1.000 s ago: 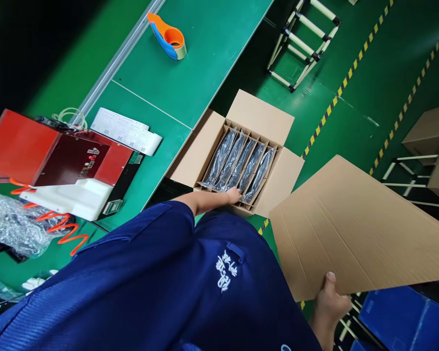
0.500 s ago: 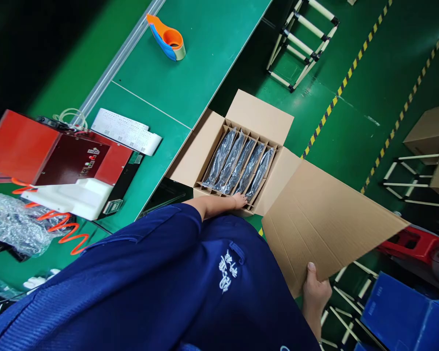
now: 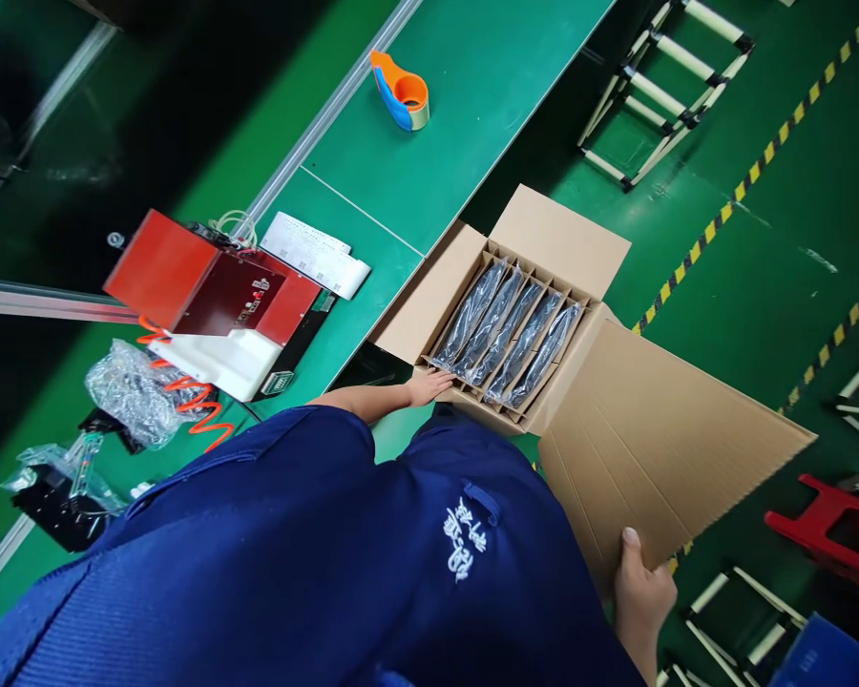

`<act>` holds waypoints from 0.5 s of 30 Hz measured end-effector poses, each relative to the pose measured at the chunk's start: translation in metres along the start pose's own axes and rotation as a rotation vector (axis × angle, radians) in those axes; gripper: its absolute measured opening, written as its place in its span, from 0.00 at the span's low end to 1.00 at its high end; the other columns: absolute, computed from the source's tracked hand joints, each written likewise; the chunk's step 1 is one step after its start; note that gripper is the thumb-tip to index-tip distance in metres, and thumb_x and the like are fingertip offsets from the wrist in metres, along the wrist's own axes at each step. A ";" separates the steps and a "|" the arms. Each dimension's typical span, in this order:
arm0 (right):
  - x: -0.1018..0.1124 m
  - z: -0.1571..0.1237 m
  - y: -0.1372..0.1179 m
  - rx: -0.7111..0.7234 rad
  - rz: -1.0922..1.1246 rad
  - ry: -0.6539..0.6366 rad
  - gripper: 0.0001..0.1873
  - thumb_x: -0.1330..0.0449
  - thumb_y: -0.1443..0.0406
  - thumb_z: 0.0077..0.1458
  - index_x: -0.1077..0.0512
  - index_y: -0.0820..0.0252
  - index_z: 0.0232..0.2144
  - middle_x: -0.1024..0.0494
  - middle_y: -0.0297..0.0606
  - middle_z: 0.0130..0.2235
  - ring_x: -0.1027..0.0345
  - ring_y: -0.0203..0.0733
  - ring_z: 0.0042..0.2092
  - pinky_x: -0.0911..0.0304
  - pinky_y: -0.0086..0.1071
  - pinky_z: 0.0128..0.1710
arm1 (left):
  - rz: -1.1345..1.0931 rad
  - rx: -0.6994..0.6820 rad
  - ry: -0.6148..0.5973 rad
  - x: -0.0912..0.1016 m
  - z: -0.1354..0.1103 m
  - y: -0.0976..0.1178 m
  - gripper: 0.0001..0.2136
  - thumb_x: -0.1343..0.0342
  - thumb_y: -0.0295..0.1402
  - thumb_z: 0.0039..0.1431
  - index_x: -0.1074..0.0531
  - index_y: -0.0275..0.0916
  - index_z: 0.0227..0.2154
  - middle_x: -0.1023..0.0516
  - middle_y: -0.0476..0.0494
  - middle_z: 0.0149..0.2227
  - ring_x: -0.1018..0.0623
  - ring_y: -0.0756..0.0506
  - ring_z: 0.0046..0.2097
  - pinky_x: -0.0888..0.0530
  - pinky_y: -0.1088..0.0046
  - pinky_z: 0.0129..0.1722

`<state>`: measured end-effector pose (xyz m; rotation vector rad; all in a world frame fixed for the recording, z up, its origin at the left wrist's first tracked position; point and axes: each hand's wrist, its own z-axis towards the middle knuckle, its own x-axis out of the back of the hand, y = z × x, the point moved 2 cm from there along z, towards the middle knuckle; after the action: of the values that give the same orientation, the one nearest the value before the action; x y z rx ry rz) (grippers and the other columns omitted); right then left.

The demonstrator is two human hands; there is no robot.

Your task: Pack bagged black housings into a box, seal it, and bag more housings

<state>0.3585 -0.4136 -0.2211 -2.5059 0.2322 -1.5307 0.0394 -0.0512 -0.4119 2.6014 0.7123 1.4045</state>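
Cardboard sheet (image 3: 677, 439) just right of open box (image 3: 558, 234), long axis unclear, right hand (image 3: 644, 587) fingers clamped on near edge; left hand (image 3: 428, 385), fingers outstretched, at box's near-left corner.

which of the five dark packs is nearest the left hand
The leftmost pack in the box: its near end lies by the left hand; the other four sit farther right.

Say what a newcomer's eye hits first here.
Probably the open carton beside the green table, with five dark plastic-wrapped items between its dividers and the left hand at its near corner. Next, the big cardboard sheet in the right hand. On the table, the red machine and orange-and-blue tape dispenser stand out.
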 end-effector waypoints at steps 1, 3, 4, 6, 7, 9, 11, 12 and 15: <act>0.001 0.000 -0.001 -0.024 -0.006 -0.008 0.50 0.52 0.37 0.37 0.24 0.74 0.44 0.24 0.65 0.47 0.33 0.72 0.56 0.34 0.53 0.53 | 0.004 0.008 0.017 0.001 0.000 -0.004 0.23 0.52 0.24 0.62 0.33 0.33 0.60 0.35 0.30 0.67 0.37 0.37 0.68 0.38 0.56 0.63; 0.003 -0.001 -0.005 -0.038 0.004 -0.020 0.52 0.52 0.36 0.37 0.25 0.75 0.46 0.25 0.64 0.49 0.33 0.71 0.57 0.35 0.52 0.56 | 0.010 0.016 0.049 0.004 0.003 -0.012 0.21 0.53 0.25 0.63 0.31 0.32 0.58 0.33 0.28 0.65 0.38 0.37 0.69 0.38 0.57 0.64; 0.003 -0.002 -0.006 -0.036 0.015 -0.023 0.53 0.52 0.36 0.36 0.25 0.75 0.48 0.25 0.64 0.49 0.34 0.71 0.58 0.36 0.52 0.58 | 0.013 0.019 0.062 0.006 0.005 -0.015 0.20 0.53 0.25 0.64 0.30 0.31 0.57 0.32 0.27 0.63 0.38 0.36 0.69 0.38 0.57 0.64; 0.005 -0.004 -0.009 -0.026 0.041 -0.022 0.54 0.52 0.37 0.36 0.26 0.76 0.50 0.26 0.64 0.51 0.35 0.70 0.59 0.38 0.51 0.61 | 0.015 0.027 0.080 0.010 0.009 -0.022 0.18 0.54 0.26 0.64 0.29 0.31 0.55 0.29 0.26 0.60 0.36 0.36 0.67 0.36 0.58 0.63; 0.005 -0.005 -0.010 -0.020 0.051 -0.021 0.54 0.51 0.37 0.37 0.26 0.76 0.51 0.26 0.63 0.52 0.35 0.70 0.59 0.39 0.51 0.62 | 0.014 0.034 0.082 0.012 0.011 -0.025 0.18 0.54 0.26 0.64 0.28 0.31 0.54 0.27 0.26 0.58 0.34 0.36 0.66 0.35 0.58 0.62; 0.004 -0.007 -0.010 -0.014 0.065 -0.017 0.54 0.51 0.37 0.37 0.27 0.75 0.52 0.27 0.62 0.53 0.36 0.69 0.60 0.40 0.51 0.63 | 0.011 0.051 0.073 0.015 0.014 -0.030 0.17 0.54 0.26 0.64 0.27 0.31 0.52 0.25 0.26 0.54 0.31 0.36 0.63 0.32 0.59 0.59; 0.003 -0.008 -0.010 -0.018 0.079 -0.016 0.53 0.50 0.37 0.37 0.27 0.73 0.52 0.27 0.61 0.53 0.36 0.68 0.60 0.40 0.50 0.63 | 0.003 0.070 0.053 0.017 0.015 -0.034 0.17 0.55 0.26 0.64 0.27 0.31 0.51 0.25 0.26 0.52 0.28 0.37 0.60 0.29 0.61 0.55; 0.002 -0.008 -0.009 -0.022 0.087 -0.013 0.52 0.50 0.37 0.37 0.27 0.72 0.52 0.26 0.60 0.53 0.36 0.68 0.60 0.40 0.50 0.63 | -0.002 0.080 0.042 0.018 0.016 -0.035 0.18 0.55 0.26 0.64 0.27 0.32 0.52 0.24 0.26 0.51 0.27 0.37 0.58 0.29 0.62 0.54; 0.001 -0.007 -0.008 -0.022 0.117 0.001 0.52 0.49 0.37 0.37 0.27 0.72 0.52 0.27 0.60 0.54 0.36 0.68 0.61 0.40 0.50 0.64 | -0.023 0.121 0.015 0.018 0.020 -0.035 0.21 0.54 0.26 0.62 0.30 0.34 0.58 0.26 0.27 0.54 0.26 0.37 0.56 0.27 0.62 0.50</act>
<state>0.3529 -0.4068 -0.2152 -2.4598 0.3908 -1.4920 0.0520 -0.0100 -0.4203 2.6652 0.8518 1.4186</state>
